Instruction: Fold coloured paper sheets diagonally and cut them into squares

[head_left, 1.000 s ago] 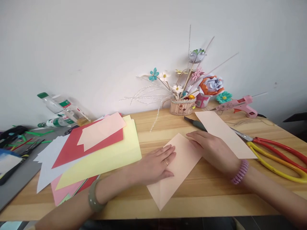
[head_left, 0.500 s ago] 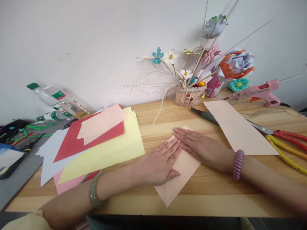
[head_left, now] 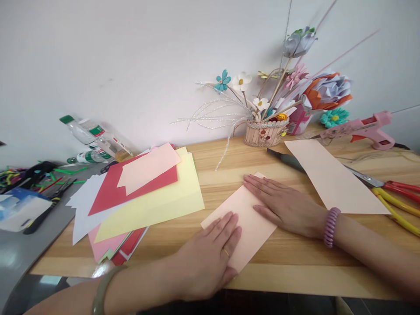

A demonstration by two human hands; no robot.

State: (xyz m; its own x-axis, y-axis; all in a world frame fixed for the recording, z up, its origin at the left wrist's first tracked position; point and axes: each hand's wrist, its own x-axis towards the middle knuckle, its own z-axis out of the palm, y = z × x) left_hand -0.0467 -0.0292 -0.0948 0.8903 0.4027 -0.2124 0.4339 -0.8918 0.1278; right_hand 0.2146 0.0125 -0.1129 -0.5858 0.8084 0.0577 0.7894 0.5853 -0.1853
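A pale peach sheet of paper (head_left: 249, 218) lies slanted on the wooden table under both hands. My left hand (head_left: 213, 251) rests flat on its near left part, fingers stretched out and a ring on one finger. Toward the far corner, my right hand (head_left: 285, 203) presses down with its fingers laid out flat. Neither hand grips anything. To the right of my right hand lies another peach paper strip (head_left: 334, 179), covering part of a pair of scissors (head_left: 367, 178) and a dark-handled tool (head_left: 285, 160).
A stack of coloured papers, with a yellow sheet (head_left: 183, 197) and a red sheet (head_left: 108, 192), lies left. Behind stands a basket (head_left: 265, 134) of handmade flowers. A pink glue gun (head_left: 377, 127) is back right. Plastic bottles (head_left: 78, 131) and pliers (head_left: 49, 210) are far left.
My left hand has slid from beside the right hand toward the near left edge of the paper, uncovering its middle. My right hand stays at the far corner. The view has shifted slightly left.
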